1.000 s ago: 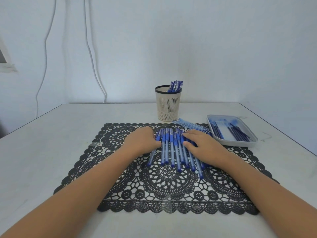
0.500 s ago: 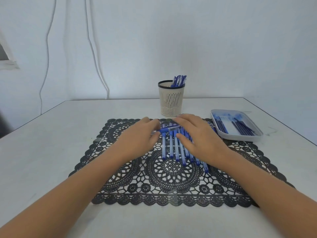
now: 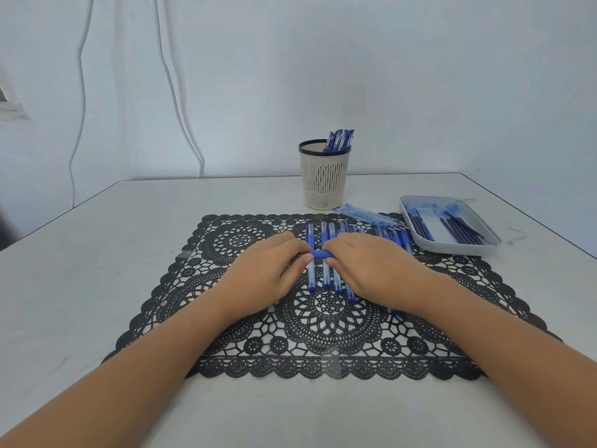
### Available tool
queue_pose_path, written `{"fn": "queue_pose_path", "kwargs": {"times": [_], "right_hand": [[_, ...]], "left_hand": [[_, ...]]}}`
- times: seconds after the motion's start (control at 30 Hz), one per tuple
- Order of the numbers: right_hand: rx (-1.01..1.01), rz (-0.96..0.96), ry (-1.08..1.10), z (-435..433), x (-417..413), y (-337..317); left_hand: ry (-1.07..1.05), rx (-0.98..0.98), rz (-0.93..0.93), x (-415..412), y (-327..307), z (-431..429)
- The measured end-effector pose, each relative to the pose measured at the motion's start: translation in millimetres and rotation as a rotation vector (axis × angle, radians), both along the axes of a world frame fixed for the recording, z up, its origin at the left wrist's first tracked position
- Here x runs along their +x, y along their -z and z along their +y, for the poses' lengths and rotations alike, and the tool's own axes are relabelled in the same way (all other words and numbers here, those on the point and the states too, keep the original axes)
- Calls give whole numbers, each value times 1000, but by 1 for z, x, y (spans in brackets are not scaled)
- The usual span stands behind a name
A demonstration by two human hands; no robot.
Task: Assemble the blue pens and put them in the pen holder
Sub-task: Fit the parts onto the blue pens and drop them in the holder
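Observation:
Several blue pens (image 3: 326, 240) lie side by side on a black lace mat (image 3: 323, 318). My left hand (image 3: 268, 273) and my right hand (image 3: 374, 270) meet above them and together hold one blue pen (image 3: 319, 254) crosswise, each pinching an end; only its blue grip shows between the fingers. A cream pen holder (image 3: 324, 182) with a dark rim stands behind the mat and has several blue pens (image 3: 340, 140) in it. Clear pen barrels (image 3: 368, 216) lie just right of the holder's base.
A grey tray (image 3: 452, 247) with dark refills (image 3: 458, 226) sits at the right edge of the mat. The white table (image 3: 129, 253) ends against a wall, where two cables (image 3: 174, 92) hang down. The table's right edge runs close past the tray.
My hands have lifted from lying flat on the row of pens and now hold one pen crosswise between them. The camera has tilted slightly.

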State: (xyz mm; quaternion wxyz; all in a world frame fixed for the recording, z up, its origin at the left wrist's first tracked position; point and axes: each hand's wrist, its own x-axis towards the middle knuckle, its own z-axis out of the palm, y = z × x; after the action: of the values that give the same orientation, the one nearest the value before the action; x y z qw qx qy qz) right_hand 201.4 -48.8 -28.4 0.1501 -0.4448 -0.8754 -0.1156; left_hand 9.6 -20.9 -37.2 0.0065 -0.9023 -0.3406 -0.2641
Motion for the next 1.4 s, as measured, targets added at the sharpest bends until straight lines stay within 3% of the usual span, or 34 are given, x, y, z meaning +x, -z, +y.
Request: {"fn": "queue_pose_path", "kwargs": {"times": [0.43,0.6,0.7,0.93,1.03,1.13,1.27,1.4], "right_hand": [[-148,69,28,-3,8,-9],[-440,302,137,-15,12,-19],[-496,372,134,-18,8,-24],[-511,277,-61,-28,-9,-21],[-430,123,-73,-30,-14,-17],[-388,88,-60,-29,-14,-17],[-417,252,-98,-27,-10,-18],[-327,533,117,-21,-1,-21]], "left_hand": [[25,-19,0,-3,1,0],[-57,-30,-20,-9,1,5],[-99,-49,-66,-11,2,8],[-117,-46,-146,-13,5,10],[-97,-58,-148,-11,4,8],[-83,-64,-139,-10,2,6],[-75,-71,-139,-11,3,6],[-73,-81,-142,-10,4,6]]}}
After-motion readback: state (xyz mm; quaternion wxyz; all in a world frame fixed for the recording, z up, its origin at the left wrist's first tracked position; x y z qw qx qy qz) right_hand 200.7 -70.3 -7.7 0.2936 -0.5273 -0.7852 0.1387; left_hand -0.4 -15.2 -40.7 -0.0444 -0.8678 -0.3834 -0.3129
